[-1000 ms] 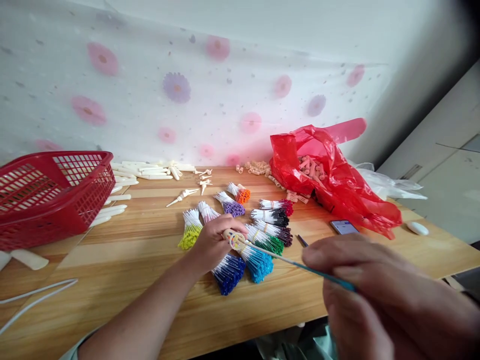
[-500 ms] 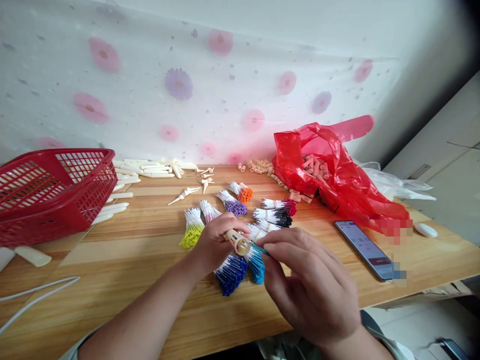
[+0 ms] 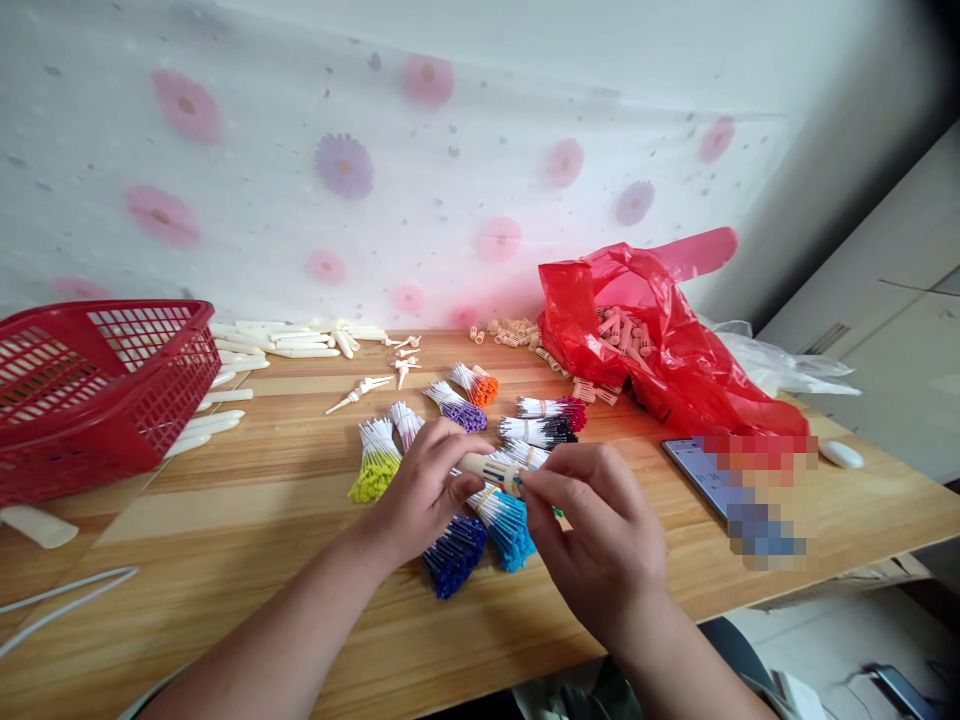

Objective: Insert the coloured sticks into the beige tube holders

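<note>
My left hand [image 3: 427, 490] is closed around a cream multicolour pen barrel [image 3: 487, 470], whose slotted end points toward my right hand. Coloured pieces show in its slots. The fingertips of my right hand [image 3: 600, 540] pinch a light-blue pen refill at that slotted end; most of it is hidden by the barrel and fingers. Beneath my hands lie a bundle of light-blue refills [image 3: 510, 535] and a bundle of dark-blue refills [image 3: 454, 555]. Bundles with yellow [image 3: 375, 465], purple [image 3: 459, 408], orange [image 3: 476, 385], red [image 3: 555, 408] and black [image 3: 540, 432] ends surround them.
A red basket [image 3: 112, 400] stands at the left, beside cream pen barrels [image 3: 300, 345]. Small cream pointed parts [image 3: 360, 393] lie mid-table. At the back right, a red plastic bag [image 3: 675, 360] holds pinkish slotted pieces [image 3: 626, 335]. A phone [image 3: 697, 480] lies at the right; a white cable [image 3: 67, 590] at the left.
The light-blue refill in my right hand has moved into the barrel's slotted end, and the fingers now meet that end. The barrel has turned more sideways. The view has shifted slightly.
</note>
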A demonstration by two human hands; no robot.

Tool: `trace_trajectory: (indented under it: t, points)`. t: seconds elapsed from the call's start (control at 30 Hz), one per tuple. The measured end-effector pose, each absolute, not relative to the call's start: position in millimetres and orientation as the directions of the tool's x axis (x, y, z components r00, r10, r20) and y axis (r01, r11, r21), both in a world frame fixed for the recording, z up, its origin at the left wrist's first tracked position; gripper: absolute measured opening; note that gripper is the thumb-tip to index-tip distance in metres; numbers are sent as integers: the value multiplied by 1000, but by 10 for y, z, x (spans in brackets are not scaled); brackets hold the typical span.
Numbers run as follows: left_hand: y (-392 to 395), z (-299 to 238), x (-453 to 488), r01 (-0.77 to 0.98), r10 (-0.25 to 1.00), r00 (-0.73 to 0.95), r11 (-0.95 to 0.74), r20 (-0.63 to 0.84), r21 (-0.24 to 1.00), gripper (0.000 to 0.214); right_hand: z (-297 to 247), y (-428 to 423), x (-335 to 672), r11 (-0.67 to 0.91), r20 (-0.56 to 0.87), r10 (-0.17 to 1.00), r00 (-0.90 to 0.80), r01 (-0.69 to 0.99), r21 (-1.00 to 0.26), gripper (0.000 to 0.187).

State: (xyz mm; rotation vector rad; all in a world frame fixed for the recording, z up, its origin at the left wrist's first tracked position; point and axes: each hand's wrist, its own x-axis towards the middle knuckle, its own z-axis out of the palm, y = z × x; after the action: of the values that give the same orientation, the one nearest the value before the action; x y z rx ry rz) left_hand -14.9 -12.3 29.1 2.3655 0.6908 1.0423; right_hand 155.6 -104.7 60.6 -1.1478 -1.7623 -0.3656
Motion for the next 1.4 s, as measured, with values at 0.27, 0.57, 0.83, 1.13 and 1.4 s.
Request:
trace_trajectory:
  t: [0.27, 0.57, 0.83, 1.13, 1.4]
  points:
    - [-100, 270, -145, 394, 531, 511, -844, 676, 365, 45, 618, -961, 1552, 508, 748, 661, 57, 700, -502, 12]
    - [-112, 284, -123, 452, 520, 464, -835, 717, 313, 38, 516, -950, 1542, 476, 574, 807, 140, 421, -772, 13]
    - [-75, 222, -105, 304, 630, 518, -768, 579, 564, 48, 404, -955, 1874, 513, 583, 798, 154, 334, -790, 15]
    - [17, 133, -3, 413, 721, 569, -666, 395, 621, 10, 154, -909, 2131, 156, 306, 951, -51, 931, -330, 15]
    - [-64, 63, 174, 347, 443, 855, -875, 269, 338, 19, 171, -828, 1860, -5, 203, 979, 11, 1000, -29, 12]
